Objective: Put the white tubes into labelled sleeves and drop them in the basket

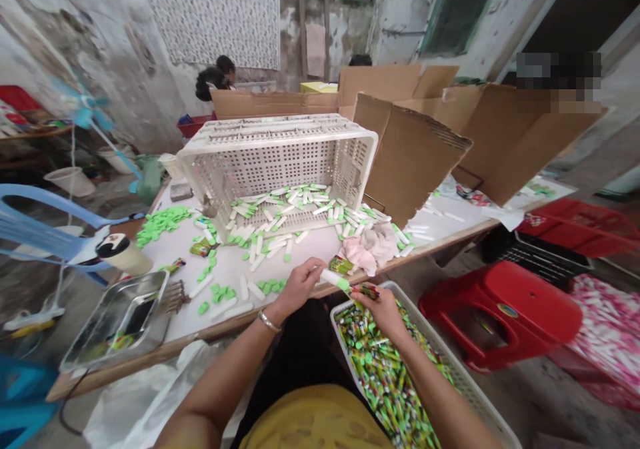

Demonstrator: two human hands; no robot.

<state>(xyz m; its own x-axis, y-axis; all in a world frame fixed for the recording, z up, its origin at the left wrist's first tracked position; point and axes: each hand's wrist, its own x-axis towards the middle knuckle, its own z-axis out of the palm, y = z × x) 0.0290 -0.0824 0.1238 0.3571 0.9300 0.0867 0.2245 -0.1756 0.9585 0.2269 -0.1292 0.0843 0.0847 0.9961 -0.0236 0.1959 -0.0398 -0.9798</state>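
Observation:
My left hand (299, 284) is closed around a white tube with a green cap (334, 279), held over the table's front edge. My right hand (381, 306) pinches a small printed label or wrapper (367, 291) at the tube's capped end. Just below my right hand stands a white basket (484, 402) filled with several labelled green tubes (385, 376). On the table ahead, a white crate (280, 162) lies on its side, with several bare white tubes (280, 226) spilling out of it. Loose green caps (160, 224) lie in a heap at the left.
A metal tray (120, 319) sits at the table's front left. A pink cloth (370, 248) lies near my hands. Open cardboard boxes (415, 149) stand behind and to the right. A red stool (500, 312) and red crate (585, 226) are on the floor at right. People sit beyond the boxes.

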